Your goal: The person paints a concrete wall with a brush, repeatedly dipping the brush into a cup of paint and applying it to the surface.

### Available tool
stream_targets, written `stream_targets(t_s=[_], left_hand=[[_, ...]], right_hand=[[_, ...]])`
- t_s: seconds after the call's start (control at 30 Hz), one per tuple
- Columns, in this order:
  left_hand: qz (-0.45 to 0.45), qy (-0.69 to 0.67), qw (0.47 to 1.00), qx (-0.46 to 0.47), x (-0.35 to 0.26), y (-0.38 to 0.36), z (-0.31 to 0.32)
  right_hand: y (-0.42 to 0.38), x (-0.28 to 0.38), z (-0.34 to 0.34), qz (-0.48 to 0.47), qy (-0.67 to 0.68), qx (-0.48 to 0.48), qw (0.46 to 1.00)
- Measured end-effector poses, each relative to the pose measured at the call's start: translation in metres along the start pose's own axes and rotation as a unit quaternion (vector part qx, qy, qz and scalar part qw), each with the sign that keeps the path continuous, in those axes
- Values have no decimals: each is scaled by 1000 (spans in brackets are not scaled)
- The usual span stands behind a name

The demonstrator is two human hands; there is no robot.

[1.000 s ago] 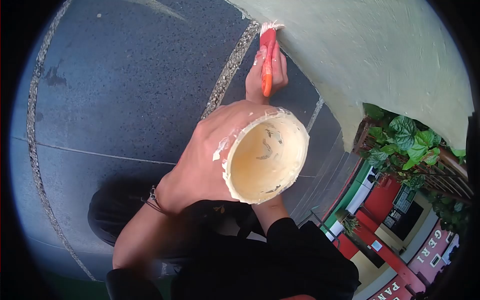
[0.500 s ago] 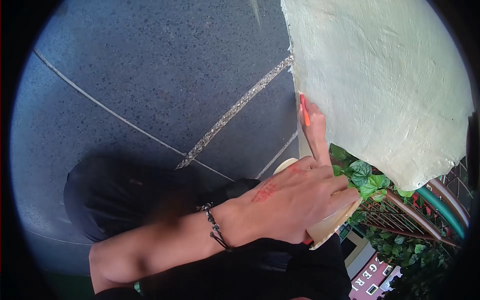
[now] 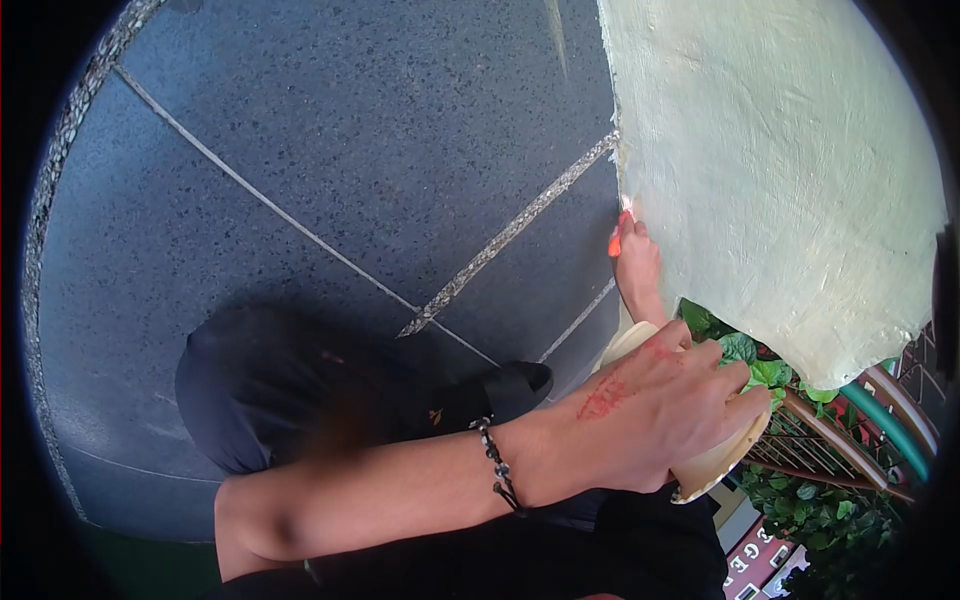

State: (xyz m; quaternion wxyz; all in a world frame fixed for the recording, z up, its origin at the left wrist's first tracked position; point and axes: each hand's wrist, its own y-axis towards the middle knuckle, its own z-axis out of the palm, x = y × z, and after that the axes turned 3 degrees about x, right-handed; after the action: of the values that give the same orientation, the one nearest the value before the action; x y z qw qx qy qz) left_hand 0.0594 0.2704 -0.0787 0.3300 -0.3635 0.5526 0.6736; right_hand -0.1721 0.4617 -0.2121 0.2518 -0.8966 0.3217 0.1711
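My left hand [image 3: 665, 405], back up and fingers curled, grips a cream-coloured bowl-like container [image 3: 725, 462]. That hand hides the inside of the container. A dark beaded bracelet [image 3: 497, 465] circles the wrist, and reddish marks show on the back of the hand. Beyond the container, my right hand [image 3: 640, 265] is closed round a small paintbrush [image 3: 616, 242] with an orange-red handle. The pale brush tip meets the bottom edge of a cream-painted wall [image 3: 770, 180], where it borders the dark floor. The container covers part of my right forearm.
The speckled dark floor [image 3: 400, 140] has pale dividing strips. My bent knee [image 3: 240, 390] in dark trousers and a dark shoe [image 3: 525, 385] are at lower left and centre. Green leaves [image 3: 740, 350], a green pipe [image 3: 885, 425] and brown railings lie beyond the wall's end.
The whole view has shifted, so both hands and the wall edge appear farther right. My right hand has slid a little along the wall's bottom edge, and the brush has tilted.
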Motion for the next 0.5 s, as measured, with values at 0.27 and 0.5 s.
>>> stream_targets(t_s=[0.27,0.5], left_hand=[[11,18,999,-43,-1,2,-8],[16,26,999,-24,-13,2,-16]], right_hand=[[62,17,-54,-152,178,-251,939],[9,-21,5,-71,128,-108,983]])
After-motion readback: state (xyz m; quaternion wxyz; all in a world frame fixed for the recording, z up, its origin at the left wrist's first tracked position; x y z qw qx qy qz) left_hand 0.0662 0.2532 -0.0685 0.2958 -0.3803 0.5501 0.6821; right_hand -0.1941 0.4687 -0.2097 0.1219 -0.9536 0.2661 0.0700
